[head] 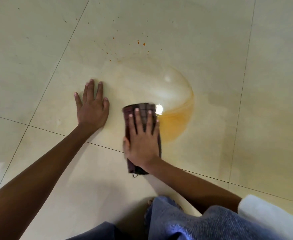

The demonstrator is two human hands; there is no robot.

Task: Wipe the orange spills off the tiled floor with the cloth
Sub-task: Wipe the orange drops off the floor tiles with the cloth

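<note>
**Desk:** Item one, the cloth?

**Operator:** I log the cloth [142,106] as dark, folded into a long pad, and lying flat on the tiled floor [211,49] at the left edge of the orange puddle [175,122]. I judge it soft, light and limp, likely damp, so it should slide easily on glossy tile. It is best held from above with a flat palm, not pinched by a corner.

**Desk:** Hands?

**Operator:** My right hand [142,141] lies on the cloth with fingers straight and fanned, pressing it down. My left hand [93,110] is spread flat on bare tile, just beside the cloth and apart from it, as a brace.

**Desk:** Containers and contents?

**Operator:** I see none, no bucket or basin. The liquid is loose on the floor: the puddle, a thin arc of film above it, and scattered orange droplets [138,42] farther off, well apart from the cloth.

**Desk:** Hazards?

**Operator:** The wet tile looks slippery to me.
</note>
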